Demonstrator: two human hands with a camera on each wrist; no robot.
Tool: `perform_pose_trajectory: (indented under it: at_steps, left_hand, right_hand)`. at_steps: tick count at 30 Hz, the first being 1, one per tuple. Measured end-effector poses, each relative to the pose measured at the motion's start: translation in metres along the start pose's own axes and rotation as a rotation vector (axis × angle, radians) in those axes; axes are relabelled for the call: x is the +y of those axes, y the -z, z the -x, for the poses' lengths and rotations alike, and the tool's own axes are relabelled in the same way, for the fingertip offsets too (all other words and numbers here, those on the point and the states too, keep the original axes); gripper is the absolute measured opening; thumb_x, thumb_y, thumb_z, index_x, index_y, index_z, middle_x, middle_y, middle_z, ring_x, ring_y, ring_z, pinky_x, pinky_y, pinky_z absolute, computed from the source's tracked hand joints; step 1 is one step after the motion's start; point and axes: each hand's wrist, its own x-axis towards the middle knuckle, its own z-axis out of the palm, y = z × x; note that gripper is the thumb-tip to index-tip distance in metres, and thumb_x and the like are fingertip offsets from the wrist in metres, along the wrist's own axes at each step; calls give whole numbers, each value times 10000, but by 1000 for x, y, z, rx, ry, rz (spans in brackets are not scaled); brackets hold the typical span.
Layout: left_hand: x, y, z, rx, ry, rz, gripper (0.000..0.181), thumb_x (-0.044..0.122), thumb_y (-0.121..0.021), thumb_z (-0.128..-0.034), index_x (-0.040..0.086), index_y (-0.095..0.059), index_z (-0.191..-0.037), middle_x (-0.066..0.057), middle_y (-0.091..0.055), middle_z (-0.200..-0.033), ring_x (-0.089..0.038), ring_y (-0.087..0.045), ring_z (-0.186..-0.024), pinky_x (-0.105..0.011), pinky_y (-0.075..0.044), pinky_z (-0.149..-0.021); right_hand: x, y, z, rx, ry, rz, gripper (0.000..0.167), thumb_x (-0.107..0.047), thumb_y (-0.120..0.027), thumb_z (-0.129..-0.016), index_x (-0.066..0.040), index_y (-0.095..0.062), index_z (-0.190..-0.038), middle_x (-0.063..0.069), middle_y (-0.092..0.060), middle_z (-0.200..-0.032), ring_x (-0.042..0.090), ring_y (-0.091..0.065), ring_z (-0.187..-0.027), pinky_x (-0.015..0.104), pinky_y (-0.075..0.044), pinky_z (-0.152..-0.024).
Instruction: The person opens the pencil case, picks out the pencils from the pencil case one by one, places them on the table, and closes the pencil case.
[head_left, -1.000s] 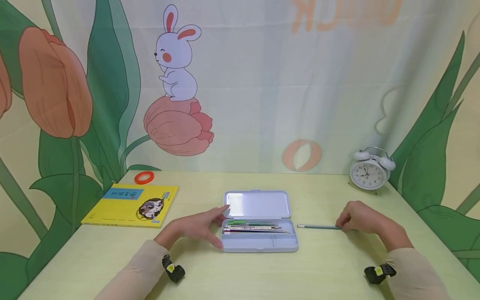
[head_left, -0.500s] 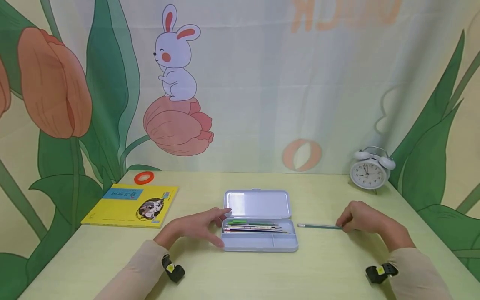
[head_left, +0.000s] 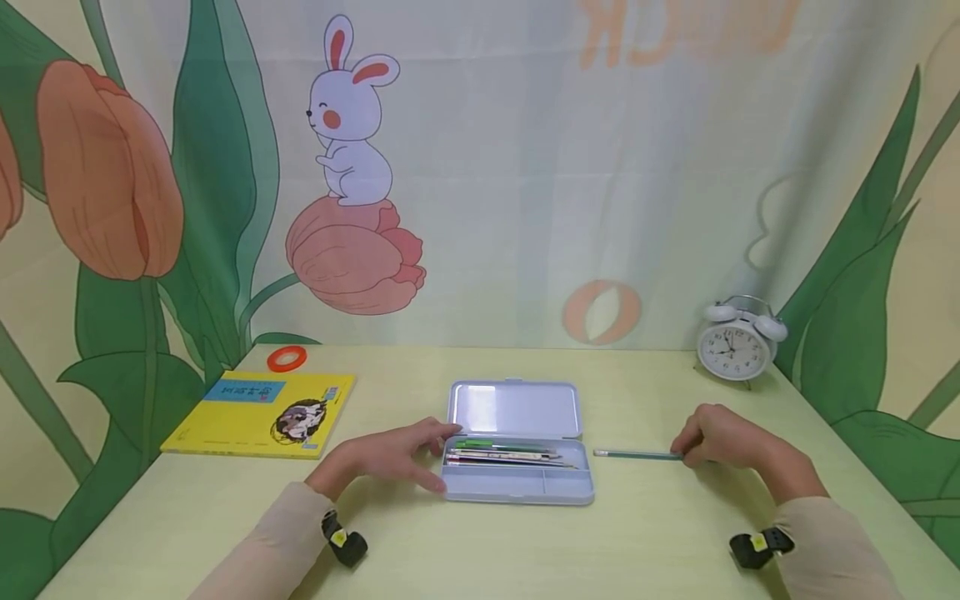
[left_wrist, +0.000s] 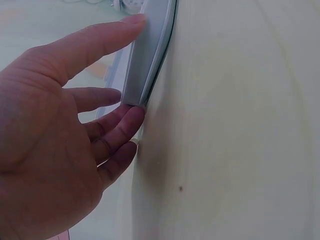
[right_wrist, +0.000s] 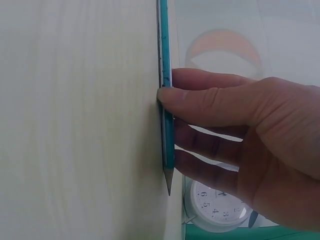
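A teal pencil (head_left: 636,455) lies level along the tabletop, right of the pencil case. My right hand (head_left: 722,435) pinches it near its sharpened end. The right wrist view shows the thumb across the pencil (right_wrist: 168,132), its point beyond the fingers. The white pencil case (head_left: 495,485) stands open with its lid (head_left: 517,408) tipped back. Several pens and pencils (head_left: 510,457) lie in its rear compartment; the front compartments look bare. My left hand (head_left: 390,457) rests at the case's left end, thumb against the front corner and fingers spread toward the hinge.
A yellow book (head_left: 255,421) lies on the left of the table, with an orange-red ring (head_left: 287,358) behind it. A white twin-bell alarm clock (head_left: 733,350) stands at the back right. A printed curtain (head_left: 480,208) hangs behind the table.
The whole head view shifts very slightly. Both hands, the pencil and the case keep their places relative to one another.
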Motion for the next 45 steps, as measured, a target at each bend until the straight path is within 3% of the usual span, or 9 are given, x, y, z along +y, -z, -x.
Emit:
perform_pose_trajectory:
  at_steps: [4, 9, 16, 19, 23, 31, 38, 45]
  left_hand:
    - [2, 0, 0, 2, -5, 5, 851, 336, -821, -831, 142, -382, -1533, 9, -489, -1255, -209, -477, -1158, -433, -394, -988]
    - [2, -1, 0, -3, 7, 7, 842, 331, -824, -824, 133, -398, -1523, 4, -498, -1223, -210, -478, -1135, -432, -397, -973]
    - [2, 0, -2, 11, 5, -8, 829, 333, -835, -811, 148, -429, -1509, 14, -502, -1208, -204, -489, -1117, -422, -406, -951]
    - [3, 0, -2, 15, 9, -5, 825, 333, -837, -810, 150, -436, -1507, 19, -502, -1205, -201, -488, -1118, -417, -405, -951]
    - [3, 0, -2, 14, 18, 9, 829, 336, -839, -808, 145, -437, -1507, 20, -500, -1204, -199, -482, -1121, -408, -400, -950]
    - [4, 1, -1, 20, 29, 12, 841, 330, -851, -795, 139, -442, -1505, 15, -511, -1210, -210, -489, -1124, -424, -403, -959]
    - [5, 2, -2, 21, 25, 42, 839, 293, -863, -785, 125, -451, -1497, -1, -517, -1223, -225, -496, -1138, -456, -391, -985]
    - [5, 2, -4, 24, 38, 53, 852, 306, -865, -784, 116, -445, -1500, 6, -520, -1242, -231, -499, -1156, -458, -388, -1001]
  right_hand:
    - [0, 1, 1, -1, 13, -1, 239, 51, -770, -800, 13, -773, -1036, 38, -717, -928, 177, -603, -785, 312, -533, -683]
    - [-13, 4, 2, 58, 131, 84, 228, 16, -759, -833, 0, -771, -1060, 7, -706, -900, 142, -593, -773, 278, -511, -645]
    - [-72, -2, -14, 158, 387, 204, 194, 70, -740, -837, -10, -784, -1008, 0, -699, -895, 128, -652, -801, 252, -536, -675]
    - [-96, -12, -26, 159, 486, 227, 188, 83, -743, -829, -12, -789, -984, 4, -696, -889, 143, -666, -812, 258, -540, -680]
    - [-123, -28, -40, 111, 546, 219, 180, 93, -740, -830, 9, -784, -983, 49, -704, -892, 120, -653, -801, 256, -539, -694]
    - [-166, -58, -59, -5, 507, 222, 142, 67, -709, -873, -14, -788, -959, -5, -661, -795, 76, -505, -693, 227, -487, -666]
    - [-175, -75, -69, -45, 572, 292, 159, 51, -689, -892, -67, -751, -806, -53, -569, -698, 53, -430, -651, 208, -418, -631]
    - [-181, -78, -67, -71, 527, 318, 180, 41, -679, -893, -98, -720, -784, -82, -514, -670, 55, -418, -626, 227, -387, -608]
